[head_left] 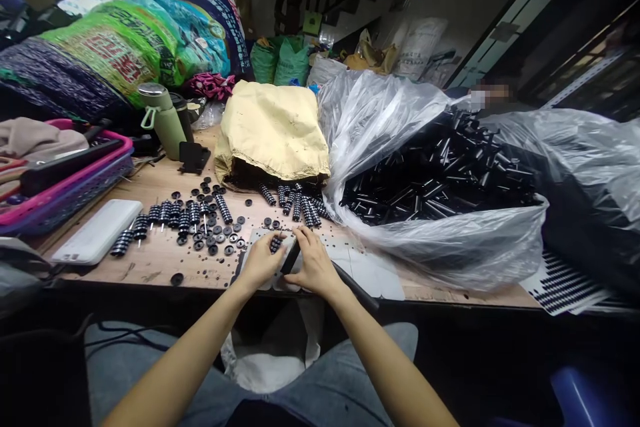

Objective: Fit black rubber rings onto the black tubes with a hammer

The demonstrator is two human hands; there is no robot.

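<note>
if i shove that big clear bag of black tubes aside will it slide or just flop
Probably slumps rather than slides: the clear bag is thin, crinkled film. It likely feels heavy, since the black tubes fill it in a deep pile. Its mouth lies open, so round tubes may roll out.
</note>
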